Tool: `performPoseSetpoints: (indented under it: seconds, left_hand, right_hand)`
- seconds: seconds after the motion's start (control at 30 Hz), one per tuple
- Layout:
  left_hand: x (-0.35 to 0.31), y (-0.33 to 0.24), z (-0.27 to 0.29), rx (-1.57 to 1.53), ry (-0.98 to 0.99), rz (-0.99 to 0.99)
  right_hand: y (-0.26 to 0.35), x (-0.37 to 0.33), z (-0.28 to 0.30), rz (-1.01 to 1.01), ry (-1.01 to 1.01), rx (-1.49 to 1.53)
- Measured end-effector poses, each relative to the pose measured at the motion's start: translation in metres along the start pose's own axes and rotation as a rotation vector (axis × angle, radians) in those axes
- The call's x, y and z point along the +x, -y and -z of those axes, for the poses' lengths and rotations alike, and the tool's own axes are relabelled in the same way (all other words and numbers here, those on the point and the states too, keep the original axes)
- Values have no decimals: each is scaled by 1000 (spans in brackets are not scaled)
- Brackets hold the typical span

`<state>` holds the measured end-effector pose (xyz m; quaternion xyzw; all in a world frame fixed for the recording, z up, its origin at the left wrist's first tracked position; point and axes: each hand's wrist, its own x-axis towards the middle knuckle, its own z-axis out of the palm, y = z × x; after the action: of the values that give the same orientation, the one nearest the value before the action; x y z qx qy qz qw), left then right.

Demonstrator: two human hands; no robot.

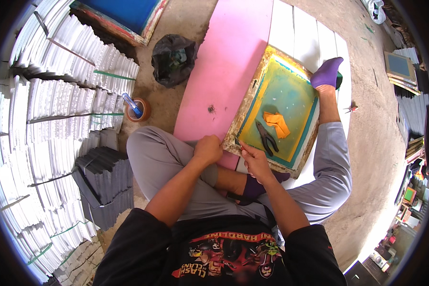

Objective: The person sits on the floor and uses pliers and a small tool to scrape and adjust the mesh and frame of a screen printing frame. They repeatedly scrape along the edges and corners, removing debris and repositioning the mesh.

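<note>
The framed screen (293,97) lies toward the right edge of the pink-and-white board (219,81), long axis running away and slightly right. At its near left corner the right hand (256,164) pinches a small dark piece (237,140); the left hand (209,150) is clenched, contents hidden. A brown ring (146,114) holds a blue object (131,105).

Blk tee (174,245) has lettering (195,270) on front (some w/in red band (236,237)).

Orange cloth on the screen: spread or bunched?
Bunched. The orange cloth lies in a small, creased heap beside the pliers, covering only a small part of the framed screen.
</note>
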<state>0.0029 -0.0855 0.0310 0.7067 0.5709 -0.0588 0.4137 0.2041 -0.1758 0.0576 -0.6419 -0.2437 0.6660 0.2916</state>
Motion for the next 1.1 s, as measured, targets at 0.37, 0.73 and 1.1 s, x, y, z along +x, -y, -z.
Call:
performPoseSetpoints:
  seconds: [0.37, 0.73, 1.1]
  left_hand:
    - [-1, -2, 7, -39, 46, 33]
    - [3, 3, 2, -50, 25, -12]
    - [4, -11, 14, -81, 30, 56]
  right_hand:
    - [9, 2, 15, -210, 152, 298]
    - [2, 12, 42, -164, 373, 458]
    - [22, -7, 2, 423, -231, -742]
